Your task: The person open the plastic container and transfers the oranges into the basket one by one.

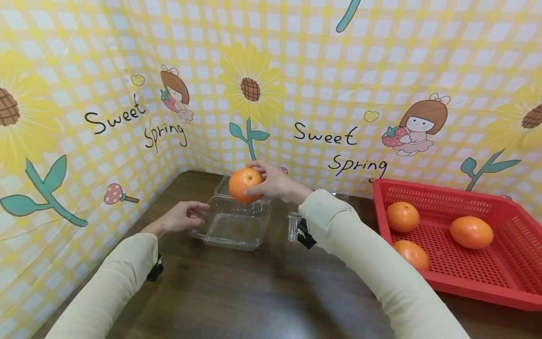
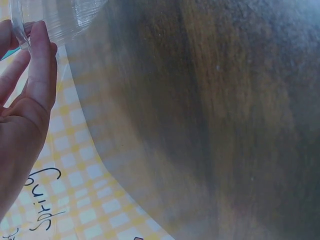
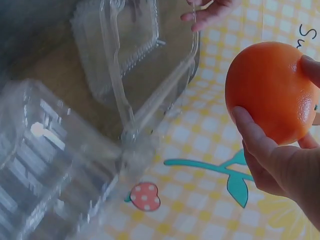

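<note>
My right hand [image 1: 273, 181] grips an orange [image 1: 244, 185] above a clear plastic clamshell container [image 1: 228, 244] whose lid is folded back. In the right wrist view the fingers and thumb curl round the orange [image 3: 270, 92], well apart from the plastic. My left hand [image 1: 184, 216] is at the container's left edge. The left wrist view shows its thumb and fingers [image 2: 39, 70] on either side of the clear rim [image 2: 19, 25], holding it. The container looks bare inside.
A red perforated basket [image 1: 466, 289] with three oranges, one of them at its right [image 1: 471, 232], stands on the right of the brown table [image 1: 237, 301]. A second clear container [image 1: 293, 228] sits partly behind my right forearm. A patterned yellow cloth [image 1: 296, 94] hangs behind and at left.
</note>
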{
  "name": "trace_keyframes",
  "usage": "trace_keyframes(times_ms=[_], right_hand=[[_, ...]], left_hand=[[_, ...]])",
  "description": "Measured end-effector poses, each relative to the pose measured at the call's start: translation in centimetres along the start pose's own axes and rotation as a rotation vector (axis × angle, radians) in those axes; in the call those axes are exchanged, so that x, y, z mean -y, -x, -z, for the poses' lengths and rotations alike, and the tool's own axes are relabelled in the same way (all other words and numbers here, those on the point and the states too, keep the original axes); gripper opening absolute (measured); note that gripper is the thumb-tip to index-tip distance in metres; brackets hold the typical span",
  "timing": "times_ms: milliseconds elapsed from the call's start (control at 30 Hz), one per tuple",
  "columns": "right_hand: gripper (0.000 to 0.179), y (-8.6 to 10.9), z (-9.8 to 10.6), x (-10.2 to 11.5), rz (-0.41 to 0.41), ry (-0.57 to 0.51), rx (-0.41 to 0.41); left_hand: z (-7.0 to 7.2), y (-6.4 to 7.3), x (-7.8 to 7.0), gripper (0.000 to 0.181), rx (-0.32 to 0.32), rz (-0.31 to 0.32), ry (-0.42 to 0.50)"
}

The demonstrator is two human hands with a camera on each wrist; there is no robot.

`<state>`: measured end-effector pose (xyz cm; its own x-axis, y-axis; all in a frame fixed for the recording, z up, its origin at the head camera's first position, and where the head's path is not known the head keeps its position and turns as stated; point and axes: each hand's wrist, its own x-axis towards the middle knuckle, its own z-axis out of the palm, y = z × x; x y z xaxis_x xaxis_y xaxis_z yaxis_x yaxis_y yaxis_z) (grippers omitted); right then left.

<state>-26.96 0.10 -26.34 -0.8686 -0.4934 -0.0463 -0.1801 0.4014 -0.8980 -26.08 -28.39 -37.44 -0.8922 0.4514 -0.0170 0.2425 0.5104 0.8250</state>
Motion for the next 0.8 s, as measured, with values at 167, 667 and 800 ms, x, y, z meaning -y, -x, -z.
trace_keyframes(times_ms=[167, 667, 800], right_hand=[[0.061, 0.4, 0.9, -0.1, 0.043, 0.026, 0.019], [0.065, 2.8, 3.9, 0.3, 0.074, 0.065, 0.070], [0.065, 3.6, 5.3, 0.0, 0.079, 0.066, 0.072]], left_hand=[[0.0, 0.0, -0.1, 0.046, -0.002, 0.006, -0.009], [-0.1, 0.1, -0.4, 0.046, 0.000, 0.005, -0.009], [-0.1, 0.2, -0.4, 0.046, -0.002, 0.007, -0.011]])
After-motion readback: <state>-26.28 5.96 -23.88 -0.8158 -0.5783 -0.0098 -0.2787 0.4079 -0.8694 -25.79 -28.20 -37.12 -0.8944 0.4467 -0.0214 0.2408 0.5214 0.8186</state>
